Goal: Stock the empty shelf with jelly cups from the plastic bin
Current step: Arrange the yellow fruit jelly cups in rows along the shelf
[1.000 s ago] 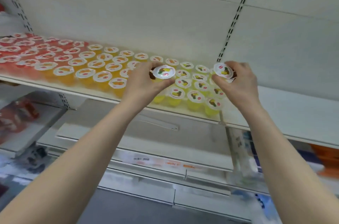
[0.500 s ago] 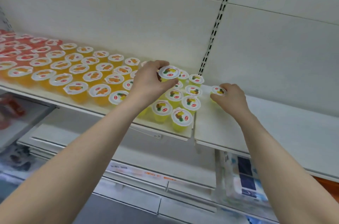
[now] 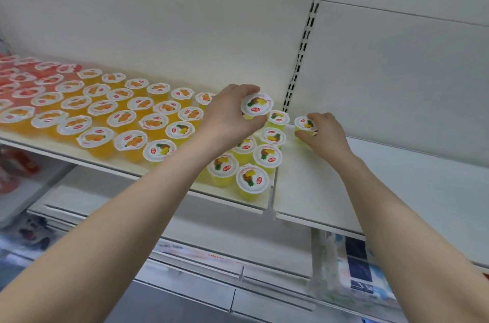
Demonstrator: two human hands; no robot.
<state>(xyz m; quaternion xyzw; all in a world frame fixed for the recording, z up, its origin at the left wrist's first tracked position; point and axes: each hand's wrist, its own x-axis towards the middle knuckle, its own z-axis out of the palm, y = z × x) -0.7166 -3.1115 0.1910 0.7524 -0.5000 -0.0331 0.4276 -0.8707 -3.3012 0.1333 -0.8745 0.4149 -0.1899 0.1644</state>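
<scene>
The left hand (image 3: 227, 119) pinches a round yellow jelly cup (image 3: 256, 106) in its grip, over the rows, with the shiny white lid on top. The right hand (image 3: 325, 137) curls its grip round a small cup (image 3: 304, 123) that stands upright on the smooth white shelf (image 3: 410, 179), just right of the yellow cups (image 3: 250, 179). Orange cups (image 3: 121, 117) and red cups (image 3: 26, 76) sit further left.

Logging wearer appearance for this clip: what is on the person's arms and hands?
The left forearm and right forearm are bare, no sleeves in view. The left hand and right hand show no gloves, rings, watch or bands.
</scene>
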